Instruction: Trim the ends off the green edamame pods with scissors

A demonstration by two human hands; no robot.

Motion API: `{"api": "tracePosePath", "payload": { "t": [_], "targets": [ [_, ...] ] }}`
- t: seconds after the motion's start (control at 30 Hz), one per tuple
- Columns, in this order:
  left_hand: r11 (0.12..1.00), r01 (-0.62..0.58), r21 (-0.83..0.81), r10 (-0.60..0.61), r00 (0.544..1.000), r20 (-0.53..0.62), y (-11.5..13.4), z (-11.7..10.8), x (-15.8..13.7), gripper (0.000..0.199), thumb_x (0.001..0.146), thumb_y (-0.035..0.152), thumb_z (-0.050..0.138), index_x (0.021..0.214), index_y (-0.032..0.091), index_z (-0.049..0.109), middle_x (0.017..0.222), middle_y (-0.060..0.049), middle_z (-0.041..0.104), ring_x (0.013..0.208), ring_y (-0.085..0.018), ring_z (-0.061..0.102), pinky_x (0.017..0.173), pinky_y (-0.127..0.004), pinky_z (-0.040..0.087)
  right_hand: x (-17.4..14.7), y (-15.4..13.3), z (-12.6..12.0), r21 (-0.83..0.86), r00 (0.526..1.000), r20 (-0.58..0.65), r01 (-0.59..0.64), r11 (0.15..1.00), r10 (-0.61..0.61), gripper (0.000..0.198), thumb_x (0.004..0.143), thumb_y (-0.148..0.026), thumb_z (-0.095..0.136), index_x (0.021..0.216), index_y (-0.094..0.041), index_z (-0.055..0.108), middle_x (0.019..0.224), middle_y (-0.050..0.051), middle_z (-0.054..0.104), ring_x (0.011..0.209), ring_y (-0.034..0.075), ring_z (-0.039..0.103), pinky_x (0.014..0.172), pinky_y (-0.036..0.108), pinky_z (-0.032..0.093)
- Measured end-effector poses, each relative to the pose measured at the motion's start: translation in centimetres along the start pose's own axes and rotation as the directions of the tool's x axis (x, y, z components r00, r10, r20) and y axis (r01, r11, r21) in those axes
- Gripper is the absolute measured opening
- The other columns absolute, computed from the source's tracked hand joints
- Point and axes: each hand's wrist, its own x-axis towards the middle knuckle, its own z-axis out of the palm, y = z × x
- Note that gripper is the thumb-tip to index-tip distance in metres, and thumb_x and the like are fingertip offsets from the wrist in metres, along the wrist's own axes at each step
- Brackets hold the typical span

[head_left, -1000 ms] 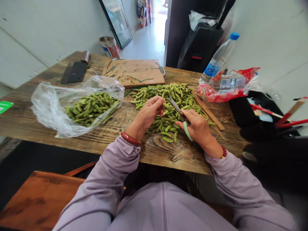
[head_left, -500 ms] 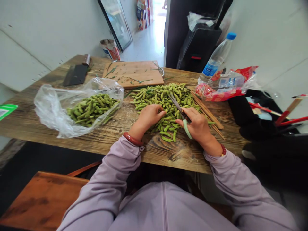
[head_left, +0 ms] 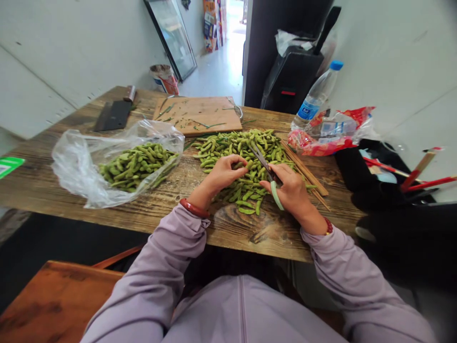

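Observation:
A loose heap of green edamame pods (head_left: 237, 143) lies on the wooden table. My right hand (head_left: 290, 185) is closed on a pair of scissors (head_left: 262, 156); a pale green handle loop (head_left: 276, 196) shows beneath the fingers. The dark blades are parted and point away from me over the heap. Just left of them, my left hand (head_left: 225, 172) has thumb and fingers curled round an edamame pod (head_left: 237, 166), mostly hidden by the fingers. To the left, a clear plastic bag (head_left: 76, 164) lies open with more edamame pods (head_left: 135, 164) in it.
Behind the heap lies a cutting board (head_left: 200, 112) with green scraps, and a cleaver (head_left: 113, 114) rests to its left. Chopsticks (head_left: 307, 171) lie right of the pods. Further right stand a water bottle (head_left: 316, 100), red plastic packaging (head_left: 328, 136) and a black holder (head_left: 357, 174).
My left hand now has a pod between thumb and fingers, with its fingertips slightly lifted. The scissors stay in my right hand over the heap. The view has tilted up slightly.

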Motion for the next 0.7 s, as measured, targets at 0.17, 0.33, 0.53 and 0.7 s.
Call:
{"api": "tracePosePath", "payload": {
  "t": [0.17,0.33,0.53,0.7],
  "targets": [
    [0.935,0.11,-0.336,-0.095,0.994,0.063,0.9,-0.1,-0.6,0.024,0.071,0.03,0.072,0.088,0.013,0.068,0.074,0.002,0.06,0.061,-0.008,0.046,0.056,-0.022,0.035,0.1,0.2,0.0,0.054,0.999,0.05,-0.017,0.998,0.014,0.041,0.091,-0.034,0.069,0.129,-0.021,0.062,0.113,0.013,0.069,0.089,0.027,0.069,0.079,0.041,0.059],
    [0.887,0.074,-0.457,-0.02,0.993,0.12,1.4,0.1,-0.7,0.03,0.07,0.029,0.076,0.095,0.012,0.073,0.089,-0.004,0.071,0.075,-0.013,0.058,0.068,-0.024,0.043,0.0,0.2,0.2,0.078,0.997,0.074,0.006,0.997,-0.012,0.046,0.087,-0.033,0.072,0.129,-0.018,0.062,0.114,0.015,0.068,0.095,0.029,0.069,0.081,0.042,0.059],
    [0.875,0.033,-0.482,0.008,0.997,0.082,1.2,0.4,-0.6,0.026,0.07,0.033,0.082,0.085,0.013,0.074,0.082,-0.004,0.07,0.076,-0.014,0.059,0.073,-0.026,0.045,0.0,0.2,0.2,0.067,0.996,0.089,0.015,0.998,-0.021,0.045,0.087,-0.033,0.072,0.129,-0.019,0.063,0.113,0.015,0.068,0.095,0.029,0.07,0.081,0.042,0.059],
    [0.798,0.078,-0.598,-0.108,0.994,-0.013,0.9,0.2,-0.5,0.029,0.063,0.03,0.087,0.078,0.014,0.068,0.069,0.003,0.06,0.059,-0.006,0.048,0.054,-0.019,0.035,0.0,0.3,0.3,0.088,0.999,0.051,-0.013,0.996,0.008,0.044,0.089,-0.035,0.07,0.13,-0.019,0.063,0.113,0.014,0.068,0.094,0.029,0.069,0.08,0.043,0.059]
  ]
}}
